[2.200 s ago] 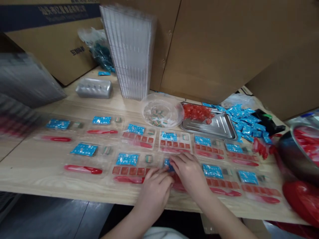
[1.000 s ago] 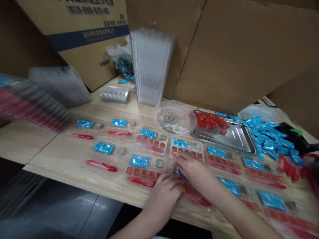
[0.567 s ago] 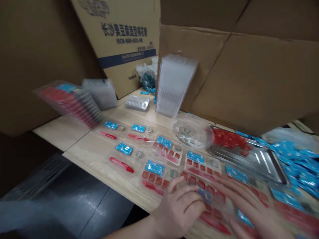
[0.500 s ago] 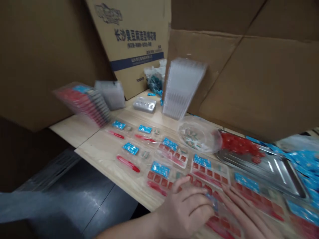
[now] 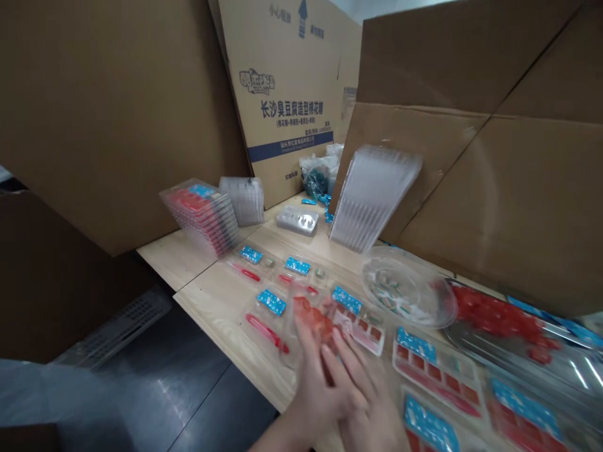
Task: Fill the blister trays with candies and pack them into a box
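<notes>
Clear plastic tray (image 5: 308,317) with red pieces, held up by two hands over the worktop (image 5: 202,282).

The tray sat at the fingertips, blurred and tilted, with the red pieces showing through it. The left hand (image 5: 318,402) had a closed grip on the tray's edge. The right hand (image 5: 370,417) lay against the left with its fingers (image 5: 348,370) reaching toward the tray, and whether that grip was closed I could not tell. At 3 o'clock from the hands lay a filled tray (image 5: 436,370) with a blue sachet. At 2 o'clock stood a round clear bowl (image 5: 407,285), with a metal pan (image 5: 518,358) of red pieces (image 5: 494,317) beyond it. At 12 o'clock leaned a stack of clear trays (image 5: 374,198), in front of cardboard boxes (image 5: 287,107).
</notes>
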The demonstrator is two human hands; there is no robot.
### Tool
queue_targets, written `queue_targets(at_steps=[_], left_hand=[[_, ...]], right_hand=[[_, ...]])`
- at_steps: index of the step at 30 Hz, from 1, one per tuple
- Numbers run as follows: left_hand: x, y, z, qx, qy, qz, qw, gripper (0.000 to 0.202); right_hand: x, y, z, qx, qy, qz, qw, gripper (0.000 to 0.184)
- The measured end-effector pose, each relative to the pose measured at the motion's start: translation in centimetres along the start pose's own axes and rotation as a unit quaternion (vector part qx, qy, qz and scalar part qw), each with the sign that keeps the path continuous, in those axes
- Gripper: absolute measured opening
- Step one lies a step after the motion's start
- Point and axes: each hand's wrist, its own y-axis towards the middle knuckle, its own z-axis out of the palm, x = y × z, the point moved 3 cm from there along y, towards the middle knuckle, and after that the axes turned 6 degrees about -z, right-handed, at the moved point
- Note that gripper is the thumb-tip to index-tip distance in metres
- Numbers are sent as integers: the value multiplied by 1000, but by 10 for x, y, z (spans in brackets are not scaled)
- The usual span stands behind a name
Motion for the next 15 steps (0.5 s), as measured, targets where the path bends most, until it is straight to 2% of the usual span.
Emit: queue_targets(at_steps=[2,3,4,6,8,9,11,13,15], left_hand=[[7,19,-41,-50,-77,4,996,73],[10,31,-64,-66,-126,11,990,79],[12,46,-87,-69,-132,25,988,88],[17,81,-125,-43,0,38,998,103],[25,118,-146,-7,192,59,980,112],[31,134,-149,34,268,69,960,111],[44,159,-142,104,374,104,916,105],[56,174,-128,158,424,139,881,98],[65,182,-116,193,435,155,866,94]], right_hand=[[7,19,10,-12,17,11,1000,46],[5,23,16,-7,26,27,999,44],[1,24,22,3,29,43,999,40],[-9,16,36,38,16,64,997,28],[-18,1,54,81,-11,60,995,19],[-21,-6,63,102,-23,54,993,17],[-24,-18,78,128,-44,49,990,18],[-23,-22,86,132,-70,54,987,18],[-21,-20,85,119,-83,56,988,13]])
